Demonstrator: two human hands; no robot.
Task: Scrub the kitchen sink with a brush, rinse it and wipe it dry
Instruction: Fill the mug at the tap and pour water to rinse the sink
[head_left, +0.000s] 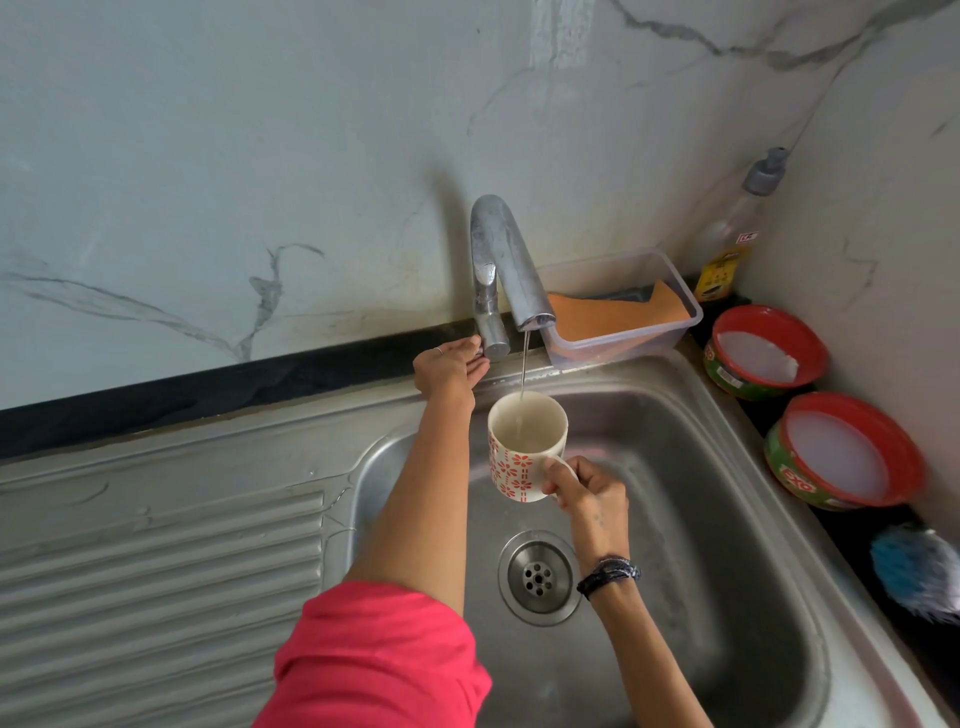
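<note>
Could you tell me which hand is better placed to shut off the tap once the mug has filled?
The left hand: its fingers already touch the base of the tap. The right hand is busy gripping the handle of the mug under the water stream, over the sink.

Home kitchen: steel sink (727, 415), tap (498, 260).

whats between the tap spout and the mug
In the head view, only a thin stream of water runs from the tap spout down into the mug, which the right hand holds.
</note>
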